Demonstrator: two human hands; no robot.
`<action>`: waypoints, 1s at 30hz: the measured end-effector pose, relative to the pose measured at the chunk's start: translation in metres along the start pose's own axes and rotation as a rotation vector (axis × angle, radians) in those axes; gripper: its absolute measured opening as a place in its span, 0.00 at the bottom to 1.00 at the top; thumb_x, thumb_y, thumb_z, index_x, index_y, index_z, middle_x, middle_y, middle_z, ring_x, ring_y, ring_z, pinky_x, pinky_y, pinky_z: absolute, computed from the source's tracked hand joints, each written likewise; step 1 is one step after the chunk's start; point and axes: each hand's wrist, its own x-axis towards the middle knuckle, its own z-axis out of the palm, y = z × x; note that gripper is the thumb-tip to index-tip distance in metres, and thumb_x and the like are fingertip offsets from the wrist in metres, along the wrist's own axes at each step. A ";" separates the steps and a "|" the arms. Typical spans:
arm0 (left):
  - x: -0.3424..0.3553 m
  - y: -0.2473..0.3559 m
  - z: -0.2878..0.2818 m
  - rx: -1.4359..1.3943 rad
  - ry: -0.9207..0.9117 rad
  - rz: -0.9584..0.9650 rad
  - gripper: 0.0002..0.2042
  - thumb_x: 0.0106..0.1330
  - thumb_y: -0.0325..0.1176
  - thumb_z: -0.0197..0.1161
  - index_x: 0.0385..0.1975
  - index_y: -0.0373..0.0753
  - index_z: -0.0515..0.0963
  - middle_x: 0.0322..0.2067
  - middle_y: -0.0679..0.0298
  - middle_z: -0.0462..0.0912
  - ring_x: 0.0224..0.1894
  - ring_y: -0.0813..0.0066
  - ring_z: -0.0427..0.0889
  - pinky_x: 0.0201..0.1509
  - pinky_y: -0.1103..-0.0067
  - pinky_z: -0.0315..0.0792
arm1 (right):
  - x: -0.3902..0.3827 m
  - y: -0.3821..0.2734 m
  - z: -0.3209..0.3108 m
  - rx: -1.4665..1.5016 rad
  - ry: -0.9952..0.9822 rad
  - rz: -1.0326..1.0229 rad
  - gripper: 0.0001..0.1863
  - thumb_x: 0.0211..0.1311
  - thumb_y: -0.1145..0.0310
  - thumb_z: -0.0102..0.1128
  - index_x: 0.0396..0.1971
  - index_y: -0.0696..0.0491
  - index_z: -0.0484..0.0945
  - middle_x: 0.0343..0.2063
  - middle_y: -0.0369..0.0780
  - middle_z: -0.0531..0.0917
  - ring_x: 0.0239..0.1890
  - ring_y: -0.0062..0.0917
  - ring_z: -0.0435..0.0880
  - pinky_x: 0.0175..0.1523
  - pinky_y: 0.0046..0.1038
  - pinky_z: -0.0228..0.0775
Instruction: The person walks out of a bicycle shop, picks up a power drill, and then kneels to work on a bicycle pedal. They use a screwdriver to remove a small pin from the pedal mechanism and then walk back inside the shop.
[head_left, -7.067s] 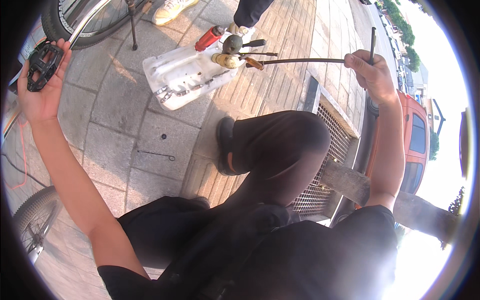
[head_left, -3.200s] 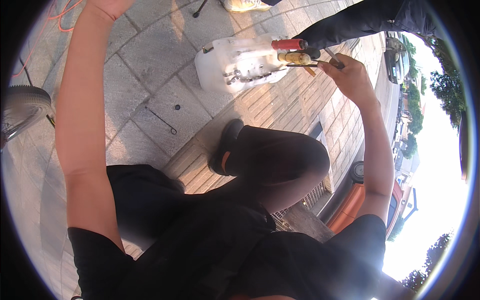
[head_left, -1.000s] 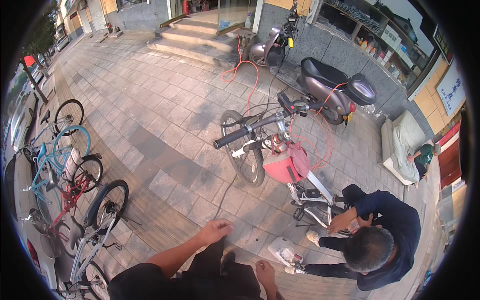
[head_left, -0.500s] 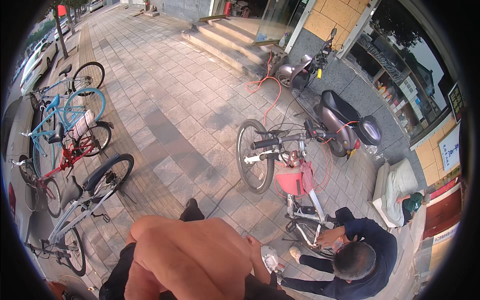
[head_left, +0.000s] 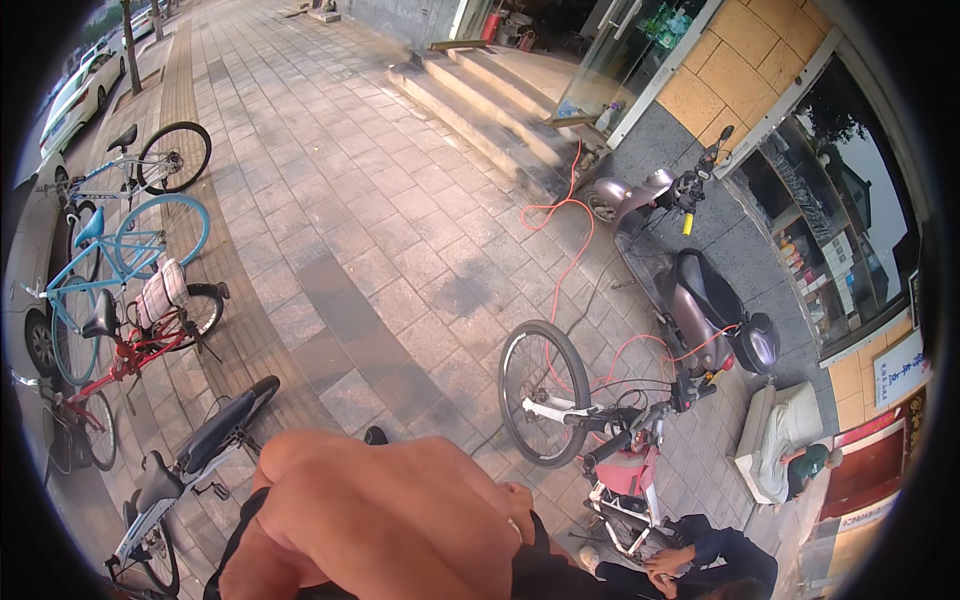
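A large bare-skin shape fills the lower middle of the head view, very close. It seems to be part of my own body, but its fingers, if any, cannot be made out, so I cannot pick out my left hand. At its right edge my right hand [head_left: 518, 503] shows small, its fingers curled. What they hold, if anything, is hidden. Dark cloth [head_left: 545, 568] lies just below that hand. To the right stands a white bicycle [head_left: 553, 408] with a red bag [head_left: 628, 472]. A co-worker's hands [head_left: 668, 566] are at its rear part, apart from mine.
Several parked bicycles, including a blue one [head_left: 90, 262] and a red one [head_left: 125, 360], line the left. A purple scooter [head_left: 698, 310] stands by the shop wall, near an orange cable [head_left: 570, 262]. Steps [head_left: 490, 115] lead to a glass door. A pale sofa [head_left: 770, 440] stands far right.
My view has shifted, so the white bicycle, scooter and co-worker appear lower and farther right. The co-worker's head is now mostly cut off. My right hand stays beside the large skin shape.
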 end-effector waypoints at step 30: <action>-0.095 0.128 -1.126 0.890 2.795 -0.922 0.20 0.75 0.53 0.50 0.49 0.43 0.75 0.40 0.59 0.78 0.32 0.66 0.74 0.37 0.66 0.72 | 1.027 -1.025 0.090 -0.272 -0.049 -0.138 0.19 0.60 0.55 0.63 0.38 0.56 0.88 0.31 0.48 0.89 0.36 0.39 0.89 0.45 0.37 0.78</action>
